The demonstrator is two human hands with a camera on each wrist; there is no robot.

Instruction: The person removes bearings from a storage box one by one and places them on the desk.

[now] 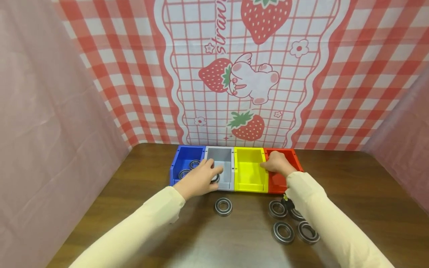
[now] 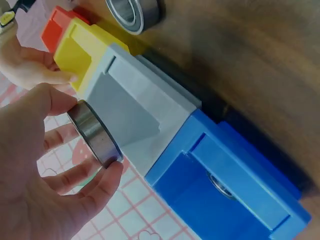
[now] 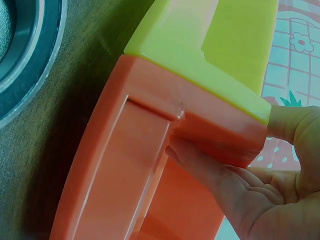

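Observation:
My left hand (image 1: 198, 179) pinches a ball bearing (image 2: 95, 132) between thumb and fingertips, its steel outer side showing in the left wrist view. It holds the bearing at the grey bin (image 1: 228, 162). To the left, the blue bin (image 1: 182, 153) has two bearings inside. My right hand (image 1: 279, 162) is at the red bin (image 1: 291, 155), where it meets the yellow bin (image 1: 249, 167). In the right wrist view its fingers grip the shared side wall (image 3: 220, 132), one digit inside the red bin and another over the yellow side.
A single bearing (image 1: 223, 206) lies on the wooden table (image 1: 140, 227) in front of the grey bin. Several more bearings (image 1: 283, 232) lie together at the right, partly under my right forearm. Behind the bins hangs a checked strawberry cloth (image 1: 144, 74).

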